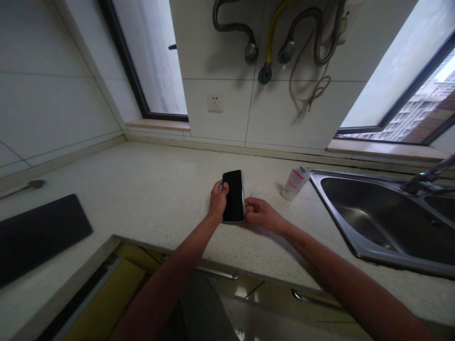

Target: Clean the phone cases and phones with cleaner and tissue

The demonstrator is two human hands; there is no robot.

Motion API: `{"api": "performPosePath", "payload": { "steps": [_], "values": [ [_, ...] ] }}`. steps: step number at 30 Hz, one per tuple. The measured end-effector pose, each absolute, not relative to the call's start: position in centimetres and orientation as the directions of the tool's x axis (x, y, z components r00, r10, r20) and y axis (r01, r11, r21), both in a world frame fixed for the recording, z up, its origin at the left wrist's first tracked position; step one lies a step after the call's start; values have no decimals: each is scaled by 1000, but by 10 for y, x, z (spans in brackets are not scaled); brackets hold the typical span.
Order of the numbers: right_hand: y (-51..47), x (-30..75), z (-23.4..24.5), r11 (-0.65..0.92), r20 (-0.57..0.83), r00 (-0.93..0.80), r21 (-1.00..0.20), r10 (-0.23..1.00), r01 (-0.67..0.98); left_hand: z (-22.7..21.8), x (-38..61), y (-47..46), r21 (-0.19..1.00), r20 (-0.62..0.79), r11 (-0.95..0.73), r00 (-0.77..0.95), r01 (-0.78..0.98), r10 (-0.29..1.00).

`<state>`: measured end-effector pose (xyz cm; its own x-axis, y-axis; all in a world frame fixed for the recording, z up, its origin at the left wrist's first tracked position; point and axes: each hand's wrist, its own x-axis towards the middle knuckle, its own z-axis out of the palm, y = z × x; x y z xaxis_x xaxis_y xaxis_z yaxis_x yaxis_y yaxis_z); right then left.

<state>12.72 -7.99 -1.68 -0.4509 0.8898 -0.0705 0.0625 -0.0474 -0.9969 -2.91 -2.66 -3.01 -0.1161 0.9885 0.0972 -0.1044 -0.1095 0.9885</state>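
Note:
A smartphone [233, 196] with a dark screen and a pale edge is held upright in view, over the counter. My left hand [217, 201] grips its left side, the thumb lying over the front. At the lower right edge of the phone, my right hand [261, 213] is closed, its curled fingertips against the edge. What lies behind the phone is hidden. To the right of my right hand, a translucent plastic bottle [295, 183] with red and white print stands tilted in view on the counter.
The pale speckled countertop [170, 189] runs along a tiled wall. A steel sink [334, 227] with a faucet [426, 182] is at the right. A black flat board [42, 234] and a brush [35, 183] lie at the left. Pipes [269, 47] and a socket [215, 103] are on the wall.

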Motion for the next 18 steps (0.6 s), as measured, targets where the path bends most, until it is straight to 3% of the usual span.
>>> {"api": "performPosePath", "payload": {
  "steps": [4,10,18],
  "values": [
    [-75,133,-17,-5,-40,-359,-995,932,99,-28,-23,-34,990,143,-142,-69,15,987],
    [-69,143,-13,194,121,-260,-940,958,279,-26,-19,-46,977,207,-211,127,18,970],
    [-74,142,-12,181,111,-271,-952,956,246,-26,-24,-44,972,234,-231,196,-40,952]
  ]
}}
